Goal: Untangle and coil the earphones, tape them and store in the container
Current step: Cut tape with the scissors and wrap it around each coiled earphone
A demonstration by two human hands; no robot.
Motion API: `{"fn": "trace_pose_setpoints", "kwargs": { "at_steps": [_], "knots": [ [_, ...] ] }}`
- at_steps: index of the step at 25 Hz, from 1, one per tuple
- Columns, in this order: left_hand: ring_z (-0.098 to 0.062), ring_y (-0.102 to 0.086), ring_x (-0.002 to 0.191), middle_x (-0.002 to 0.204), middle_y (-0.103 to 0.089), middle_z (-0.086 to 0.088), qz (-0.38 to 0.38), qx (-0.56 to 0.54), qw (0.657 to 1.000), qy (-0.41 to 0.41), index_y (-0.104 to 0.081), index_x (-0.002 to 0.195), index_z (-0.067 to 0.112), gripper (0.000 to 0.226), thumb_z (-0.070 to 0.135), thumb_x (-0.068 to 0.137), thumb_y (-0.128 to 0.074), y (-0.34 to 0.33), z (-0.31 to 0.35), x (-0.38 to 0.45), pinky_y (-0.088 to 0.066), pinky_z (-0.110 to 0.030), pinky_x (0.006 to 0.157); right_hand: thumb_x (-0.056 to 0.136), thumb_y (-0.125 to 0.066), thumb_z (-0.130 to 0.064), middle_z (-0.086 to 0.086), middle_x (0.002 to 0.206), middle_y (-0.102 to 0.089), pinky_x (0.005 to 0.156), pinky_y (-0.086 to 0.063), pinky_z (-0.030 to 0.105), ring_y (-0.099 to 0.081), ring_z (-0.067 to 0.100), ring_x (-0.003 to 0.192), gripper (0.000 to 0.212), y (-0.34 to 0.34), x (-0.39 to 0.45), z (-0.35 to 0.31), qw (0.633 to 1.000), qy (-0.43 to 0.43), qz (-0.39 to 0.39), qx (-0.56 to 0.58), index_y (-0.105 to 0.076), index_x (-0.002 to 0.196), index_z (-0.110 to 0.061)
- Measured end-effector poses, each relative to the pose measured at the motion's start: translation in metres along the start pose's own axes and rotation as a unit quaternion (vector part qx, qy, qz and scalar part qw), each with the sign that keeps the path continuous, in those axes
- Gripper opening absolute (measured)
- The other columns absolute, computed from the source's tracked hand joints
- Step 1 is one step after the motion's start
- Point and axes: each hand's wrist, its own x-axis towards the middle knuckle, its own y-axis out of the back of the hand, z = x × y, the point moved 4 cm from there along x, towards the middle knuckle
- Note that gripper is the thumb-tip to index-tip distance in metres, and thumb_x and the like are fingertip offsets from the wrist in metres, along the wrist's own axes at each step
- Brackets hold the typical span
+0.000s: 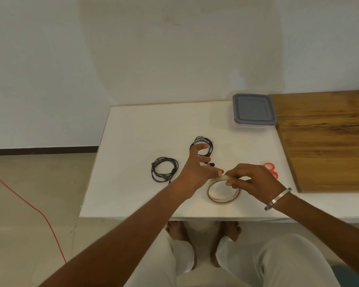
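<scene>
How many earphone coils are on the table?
2. One coil lies left of the left hand; the other coil lies behind that hand's fingers, partly covered. The container is lidded, so more may be hidden inside.

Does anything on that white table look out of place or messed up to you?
Nothing stands out. Two coiled black earphone cables lie neatly, the grey-lidded plastic container is closed, and both hands work the clear tape roll.
</scene>
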Motion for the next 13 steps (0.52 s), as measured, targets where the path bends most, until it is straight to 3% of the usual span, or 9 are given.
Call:
{"fn": "trace_pose_setpoints", "kwargs": {
  "at_steps": [4, 7, 9, 13],
  "knots": [
    [-0.026, -0.067, 0.093, 0.128, -0.044, -0.012, -0.014, 0.054, 0.998, -0.038, -0.032, 0.136, 0.029, 0.081, -0.003, 0.076, -0.077, -0.006, 0.003, -0.003, -0.052, -0.04, 0.097, 0.078, -0.07, -0.021, -0.017, 0.079, -0.063, 0.068, -0.05, 0.018, -0.061, 0.005, 0.073, 0.014, 0.001, -0.004, 0.001, 1.0, 0.018, 0.012, -0.019, -0.072, 0.092, -0.022],
    [-0.02, -0.067, 0.082, 0.126, -0.044, -0.011, -0.015, 0.059, 0.997, -0.046, -0.034, 0.132, 0.03, 0.078, -0.003, 0.075, -0.076, -0.011, 0.004, -0.003, -0.051, -0.043, 0.098, 0.078, -0.07, -0.02, -0.018, 0.078, -0.063, 0.067, -0.049, 0.016, -0.061, 0.005, 0.073, 0.014, 0.001, -0.005, 0.0, 0.999, 0.027, 0.014, -0.02, -0.072, 0.092, -0.022],
    [-0.025, -0.067, 0.09, 0.125, -0.044, -0.01, -0.011, 0.065, 0.997, -0.037, -0.035, 0.133, 0.03, 0.078, -0.003, 0.075, -0.076, -0.013, 0.004, 0.0, -0.053, -0.04, 0.095, 0.078, -0.07, -0.018, -0.016, 0.079, -0.064, 0.067, -0.05, 0.018, -0.062, 0.008, 0.074, 0.015, 0.002, -0.005, 0.001, 0.999, 0.034, 0.018, -0.016, -0.073, 0.092, -0.019],
    [-0.028, -0.055, 0.112, 0.126, -0.041, -0.007, -0.029, 0.029, 0.999, 0.025, -0.034, 0.136, 0.028, 0.087, 0.004, 0.068, -0.084, -0.007, -0.004, 0.005, -0.049, -0.03, 0.085, 0.077, -0.071, -0.015, -0.017, 0.082, -0.065, 0.067, -0.048, 0.008, -0.061, 0.003, 0.082, 0.016, 0.006, -0.007, 0.004, 1.0, 0.028, 0.008, 0.005, -0.072, 0.091, -0.022]
  ]
}}
